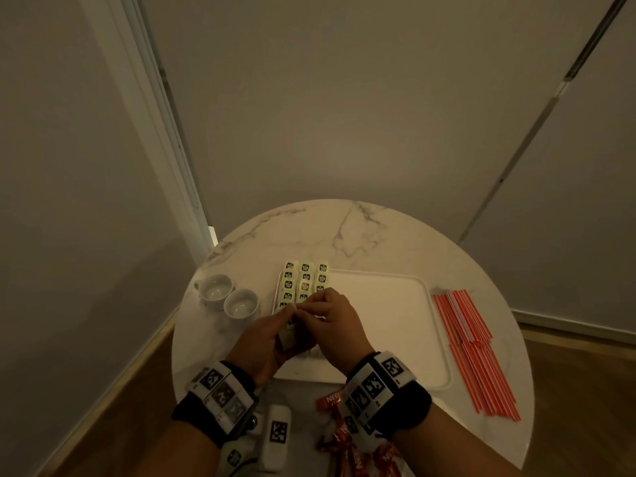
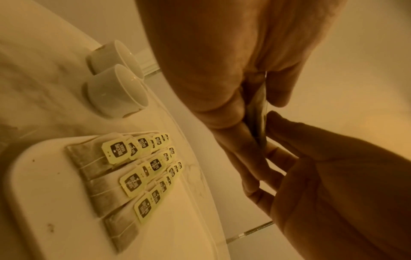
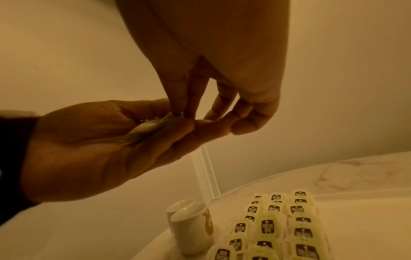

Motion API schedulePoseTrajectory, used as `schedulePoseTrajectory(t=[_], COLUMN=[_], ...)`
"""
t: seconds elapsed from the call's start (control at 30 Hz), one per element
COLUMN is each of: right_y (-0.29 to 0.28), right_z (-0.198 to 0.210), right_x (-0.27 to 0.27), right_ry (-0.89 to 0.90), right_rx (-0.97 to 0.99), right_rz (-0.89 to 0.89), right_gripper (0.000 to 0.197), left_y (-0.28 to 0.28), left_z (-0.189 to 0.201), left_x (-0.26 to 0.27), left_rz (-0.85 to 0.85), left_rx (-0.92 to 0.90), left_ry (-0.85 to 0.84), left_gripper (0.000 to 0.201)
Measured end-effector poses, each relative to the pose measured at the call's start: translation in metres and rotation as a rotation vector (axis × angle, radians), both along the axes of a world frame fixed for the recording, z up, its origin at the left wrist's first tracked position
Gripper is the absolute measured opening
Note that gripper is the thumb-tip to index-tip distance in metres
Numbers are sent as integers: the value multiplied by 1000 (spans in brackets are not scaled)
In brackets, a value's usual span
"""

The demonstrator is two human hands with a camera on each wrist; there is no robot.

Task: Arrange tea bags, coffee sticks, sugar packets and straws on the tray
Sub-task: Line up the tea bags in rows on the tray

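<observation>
Both hands meet above the near left part of the white rectangular tray (image 1: 395, 304), which lies at the middle of the round white marble worktop (image 1: 344, 228). The left hand (image 1: 265, 342) cradles a small stack of tea bags (image 3: 146, 128) between thumb and fingers, and the right hand (image 1: 330, 321) pinches the topmost one at its edge (the wrist views show this best). Three rows of laid-out tea bags with yellow tags (image 1: 304, 280) fill the tray's 9 o'clock side. Two white ceramic cups (image 1: 227, 297) stand at 9 o'clock, red straws (image 1: 475, 349) lie at 3 o'clock, and red coffee sticks (image 1: 339, 438) lie at 6 o'clock.
</observation>
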State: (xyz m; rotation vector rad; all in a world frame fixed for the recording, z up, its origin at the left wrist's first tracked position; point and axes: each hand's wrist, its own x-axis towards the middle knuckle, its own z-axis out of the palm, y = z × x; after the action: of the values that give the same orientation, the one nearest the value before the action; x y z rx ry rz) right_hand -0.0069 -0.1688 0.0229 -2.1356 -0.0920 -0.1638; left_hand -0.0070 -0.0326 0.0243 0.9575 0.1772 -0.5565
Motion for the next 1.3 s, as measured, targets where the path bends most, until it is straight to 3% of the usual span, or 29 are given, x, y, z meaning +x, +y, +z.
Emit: schedulePoseTrajectory(t=[0.17, 0.23, 0.33, 0.4, 0.5, 0.87, 1.13, 1.3], right_y=[3, 2, -2, -5, -5, 4, 15, 24], right_z=[0, 2, -2, -4, -9, -46, -78, -102], right_x=[-3, -3, -2, -3, -8, -20, -20, -16], right_ry=[-7, 86, 219, 254, 242, 388, 483, 597], right_rx=[44, 176, 428, 485, 457, 366, 280, 163], right_rz=[-35, -77, -132, -115, -60, 47, -90, -212], right_gripper=[11, 3, 12, 6, 5, 16, 20, 24], left_y=[-2, 0, 3, 5, 8, 20, 23, 33], left_z=[-2, -5, -7, -8, -10, -46, -76, -97], left_x=[-4, -5, -8, -12, -13, -9, -9, -12], left_rz=[-10, 30, 146, 196, 261, 302, 262, 245], left_rx=[116, 215, 348, 433, 541, 532, 544, 868], left_ry=[-87, -118, -194, -293, -378, -209, -102, -166], left_gripper=[43, 40, 25, 17, 11, 11, 12, 11])
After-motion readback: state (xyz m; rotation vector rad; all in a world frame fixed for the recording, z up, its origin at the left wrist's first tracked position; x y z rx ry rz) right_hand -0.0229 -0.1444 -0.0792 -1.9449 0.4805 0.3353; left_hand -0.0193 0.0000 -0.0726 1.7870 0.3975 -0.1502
